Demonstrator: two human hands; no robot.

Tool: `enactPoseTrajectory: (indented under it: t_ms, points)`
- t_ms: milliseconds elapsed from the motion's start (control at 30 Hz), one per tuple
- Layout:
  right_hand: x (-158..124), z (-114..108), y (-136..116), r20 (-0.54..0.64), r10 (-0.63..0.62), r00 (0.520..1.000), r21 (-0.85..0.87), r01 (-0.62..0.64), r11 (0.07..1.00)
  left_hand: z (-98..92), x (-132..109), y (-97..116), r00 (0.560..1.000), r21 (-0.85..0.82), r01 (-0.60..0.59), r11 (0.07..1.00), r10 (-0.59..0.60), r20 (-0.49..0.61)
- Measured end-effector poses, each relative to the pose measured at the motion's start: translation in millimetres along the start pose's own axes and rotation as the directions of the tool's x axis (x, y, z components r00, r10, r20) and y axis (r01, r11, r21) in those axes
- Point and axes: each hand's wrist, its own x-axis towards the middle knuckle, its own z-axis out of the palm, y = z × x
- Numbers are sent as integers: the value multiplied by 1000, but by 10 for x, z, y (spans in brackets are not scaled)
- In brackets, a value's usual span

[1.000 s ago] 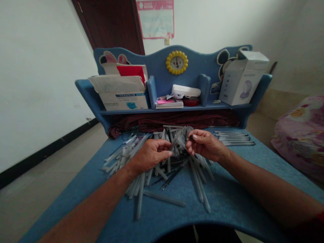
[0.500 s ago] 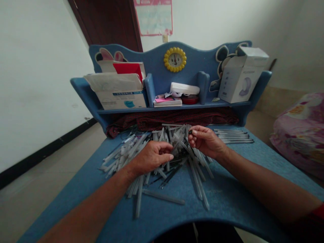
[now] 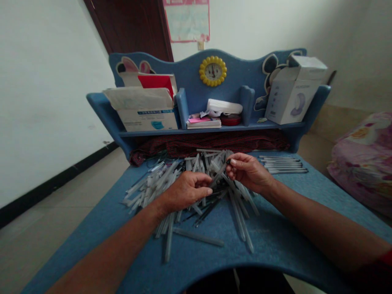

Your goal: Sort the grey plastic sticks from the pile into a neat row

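A loose pile of grey pen barrels and thin dark refills (image 3: 171,192) covers the middle of the blue desk (image 3: 275,241). My left hand (image 3: 186,190) rests on the pile with its fingers curled around one end of a grey pen barrel (image 3: 218,175). My right hand (image 3: 248,171) pinches the barrel's other end between thumb and fingers. Both hands hold this barrel just above the pile, close together.
A row of finished pens (image 3: 283,165) lies at the desk's back right. The blue shelf unit (image 3: 196,81) behind holds a mask box (image 3: 147,114), a yellow clock (image 3: 213,71), notebooks (image 3: 203,122) and a white carton (image 3: 294,96). A flowered cushion (image 3: 364,159) sits at right.
My right hand has dropped slightly and closed in toward the left hand. The left hand shifted a little to the right along the barrel.
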Motion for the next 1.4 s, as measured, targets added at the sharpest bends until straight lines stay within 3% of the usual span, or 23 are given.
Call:
enactPoseTrajectory:
  t_ms: [967,1400]
  points:
    - [-18,40,-3,3,14,1000,-36,-14,999,17,-17,42,1000,-36,18,999,-19,-19]
    - [-36,31,15,-2,-25,1000,-149,24,989,5,-16,-3,998,-68,58,996,-58,8]
